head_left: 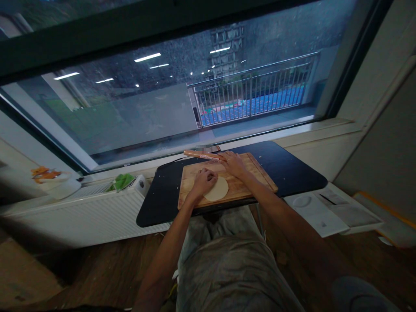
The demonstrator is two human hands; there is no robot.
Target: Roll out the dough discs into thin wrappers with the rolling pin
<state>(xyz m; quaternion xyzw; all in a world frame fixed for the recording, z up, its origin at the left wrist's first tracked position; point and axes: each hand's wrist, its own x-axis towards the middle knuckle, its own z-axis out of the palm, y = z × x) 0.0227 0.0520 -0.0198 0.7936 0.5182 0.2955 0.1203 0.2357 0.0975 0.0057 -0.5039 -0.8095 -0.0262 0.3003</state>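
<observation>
A flat round of pale dough (218, 191) lies on a wooden cutting board (260, 177) set on a small black table (292, 171). My left hand (204, 180) rests on the dough's upper left edge with its fingers curled down onto it. My right hand (232, 162) lies farther back on the board, fingers around the end of a wooden rolling pin (199, 154) that stretches left along the board's far edge.
A large window with a dark frame fills the view beyond the table. A white radiator (81, 212) runs along the left, with a green cloth (121, 181) on top. White trays or papers (325, 210) lie on the floor at right. My lap is below the table.
</observation>
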